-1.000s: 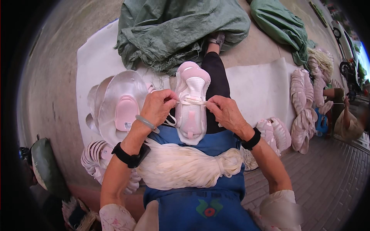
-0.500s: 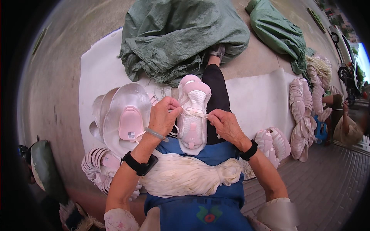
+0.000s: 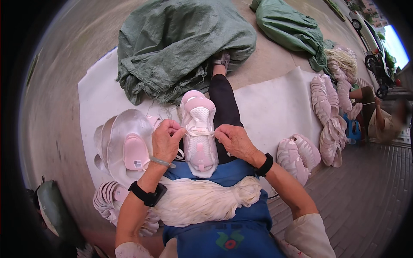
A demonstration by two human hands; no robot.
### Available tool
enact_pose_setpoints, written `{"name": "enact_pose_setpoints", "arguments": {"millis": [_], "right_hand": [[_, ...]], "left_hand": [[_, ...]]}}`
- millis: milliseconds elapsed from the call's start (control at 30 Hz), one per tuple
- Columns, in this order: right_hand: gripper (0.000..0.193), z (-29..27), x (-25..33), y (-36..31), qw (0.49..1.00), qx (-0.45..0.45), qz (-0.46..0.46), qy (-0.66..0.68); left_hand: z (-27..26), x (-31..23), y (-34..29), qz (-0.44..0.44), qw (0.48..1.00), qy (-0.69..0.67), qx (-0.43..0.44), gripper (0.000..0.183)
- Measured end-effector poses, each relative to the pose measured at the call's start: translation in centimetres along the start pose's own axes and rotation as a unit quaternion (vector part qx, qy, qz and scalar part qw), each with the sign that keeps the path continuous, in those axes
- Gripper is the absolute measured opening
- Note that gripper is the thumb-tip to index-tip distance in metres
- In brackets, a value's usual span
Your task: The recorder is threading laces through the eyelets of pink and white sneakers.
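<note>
Pale pink shoe upper (image 3: 199,147) lies on the lap (image 3: 230,168); white lace (image 3: 200,133) crosses it

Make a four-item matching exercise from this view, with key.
Column one:
1. Lace bundle
2. Shoe upper
3. Largest sack
4. Apron

Column two:
A. Dull green, crumpled
B. Blue, with a red-and-green motif
C. Cream-coloured, lying crosswise
D. Pink and white, between the left hand and right hand

Pairs: 1-C, 2-D, 3-A, 4-B
</note>
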State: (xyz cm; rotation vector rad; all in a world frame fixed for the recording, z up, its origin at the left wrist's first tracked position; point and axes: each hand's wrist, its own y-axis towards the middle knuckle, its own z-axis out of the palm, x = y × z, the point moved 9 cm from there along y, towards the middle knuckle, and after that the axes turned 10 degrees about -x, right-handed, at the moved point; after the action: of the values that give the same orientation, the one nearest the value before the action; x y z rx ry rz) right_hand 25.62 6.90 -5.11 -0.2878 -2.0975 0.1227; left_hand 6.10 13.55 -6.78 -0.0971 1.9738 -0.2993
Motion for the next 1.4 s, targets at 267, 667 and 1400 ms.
{"name": "enact_pose_setpoints", "arguments": {"millis": [267,667,1400], "right_hand": [[0.020,0.3,0.4,0.0,0.999,-0.006,-0.050,-0.010],[0.015,1.1,2.6,-1.5,0.973,-0.022,-0.201,-0.115],[0.021,2.5,3.1,-3.7,0.936,-0.081,-0.182,-0.290]], "left_hand": [[0.0,1.4,-0.2,-0.044,0.998,-0.037,-0.002,0.016],[-0.1,-0.8,-1.4,0.061,0.996,0.059,0.027,0.022],[3.7,-2.9,-5.2,0.206,0.903,0.372,0.063,0.022]]}}
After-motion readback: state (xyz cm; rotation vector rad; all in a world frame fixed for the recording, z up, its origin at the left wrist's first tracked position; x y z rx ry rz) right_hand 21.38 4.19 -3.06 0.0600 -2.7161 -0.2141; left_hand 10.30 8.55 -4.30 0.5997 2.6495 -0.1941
